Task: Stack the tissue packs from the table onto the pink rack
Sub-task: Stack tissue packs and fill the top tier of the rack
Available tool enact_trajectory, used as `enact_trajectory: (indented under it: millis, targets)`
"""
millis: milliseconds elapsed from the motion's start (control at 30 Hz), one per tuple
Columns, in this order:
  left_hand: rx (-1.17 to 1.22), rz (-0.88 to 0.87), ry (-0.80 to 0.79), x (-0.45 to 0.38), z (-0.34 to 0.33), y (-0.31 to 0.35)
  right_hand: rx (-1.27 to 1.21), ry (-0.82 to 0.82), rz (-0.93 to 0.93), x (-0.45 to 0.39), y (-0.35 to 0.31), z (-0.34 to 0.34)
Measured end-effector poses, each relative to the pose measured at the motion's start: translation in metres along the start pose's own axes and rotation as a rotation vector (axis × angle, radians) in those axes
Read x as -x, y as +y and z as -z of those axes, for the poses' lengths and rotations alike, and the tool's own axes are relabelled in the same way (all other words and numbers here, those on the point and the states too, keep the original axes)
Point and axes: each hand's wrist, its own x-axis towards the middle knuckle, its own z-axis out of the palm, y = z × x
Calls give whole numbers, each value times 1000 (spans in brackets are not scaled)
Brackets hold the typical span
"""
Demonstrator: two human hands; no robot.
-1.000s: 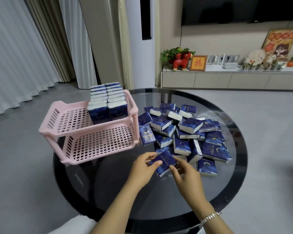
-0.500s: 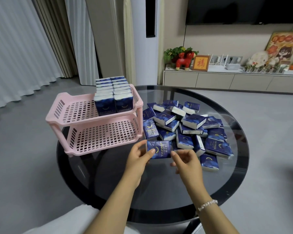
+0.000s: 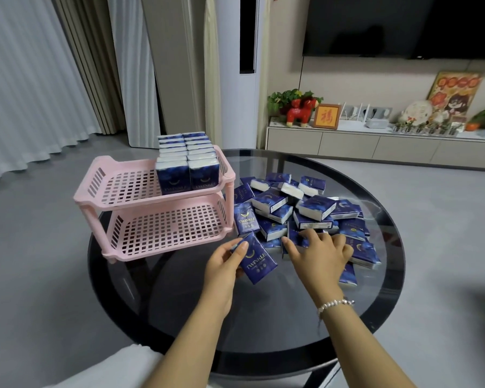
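The round dark glass surface (image 3: 179, 298) lies bare along its near edge. The pink rack (image 3: 140, 197) stands at its left edge, upright tissue packs (image 3: 186, 166) filling the upper tier's right side. A loose pile (image 3: 305, 211) sits right. The left hand (image 3: 221, 273) fingers clasp one blue pack (image 3: 256, 261); the right hand (image 3: 319, 256) fingers rest spread on the pile.

Left hand (image 3: 221, 271) grips tissue pack (image 3: 256, 260); right hand (image 3: 321, 254) flat on pile (image 3: 305, 214)

Dark blue wrappers with gold crescents are seen on the tissue packs (image 3: 317, 207); the rack (image 3: 129, 197) is pink grid-work, the desk (image 3: 263, 317) black glass.
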Motion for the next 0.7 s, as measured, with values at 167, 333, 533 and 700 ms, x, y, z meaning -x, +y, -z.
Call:
enact_trajectory:
  millis: [167, 333, 533, 700]
  targets:
    - [0, 16, -1, 1, 0, 1, -25, 4, 1, 0, -2, -3]
    - [-9, 38, 19, 0, 0, 2, -182, 109, 53, 13, 7, -4]
    - [-79, 89, 50, 3, -1, 3, -457, 79, 31, 33, 18, 12]
    - [-170, 144, 39, 3, 0, 3, -794, -120, 194, 36, 19, 30]
